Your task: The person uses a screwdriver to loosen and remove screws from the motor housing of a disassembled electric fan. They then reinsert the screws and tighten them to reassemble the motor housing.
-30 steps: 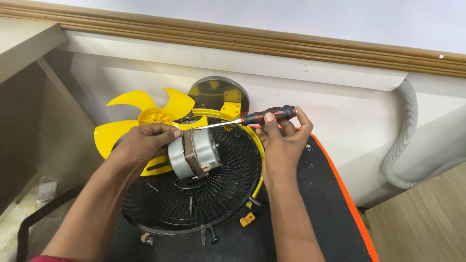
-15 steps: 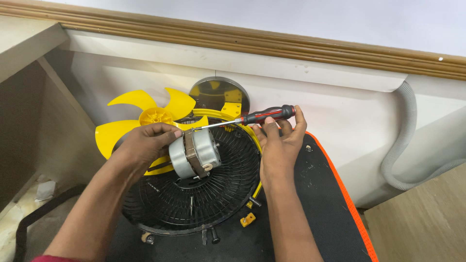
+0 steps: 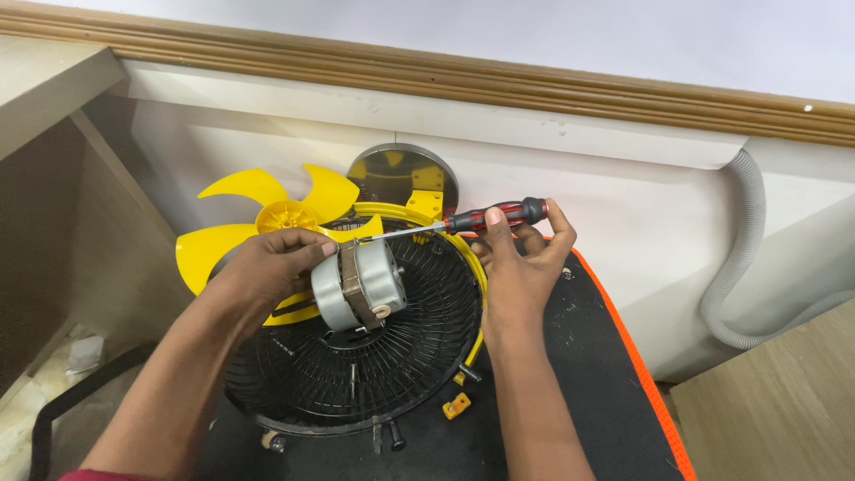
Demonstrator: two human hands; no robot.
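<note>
While lying nearly level, pointed its shaft leftward: screwdriver (image 3: pixel 463 220), red-and-black handle pinched in right hand (image 3: pixel 521 263), tip touching top edge of silver motor (image 3: pixel 356 283). Sat motor on black fan grille (image 3: pixel 356 374), between both hands, long axis tilted toward lower right. Wrapped left hand (image 3: pixel 272 267) closed around motor's left end, nearer of the two. Lay yellow fan blade (image 3: pixel 258 214) just behind.

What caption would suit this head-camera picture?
Left hand steadies a silver fan motor on a black grille; right hand holds a screwdriver to it.
</note>
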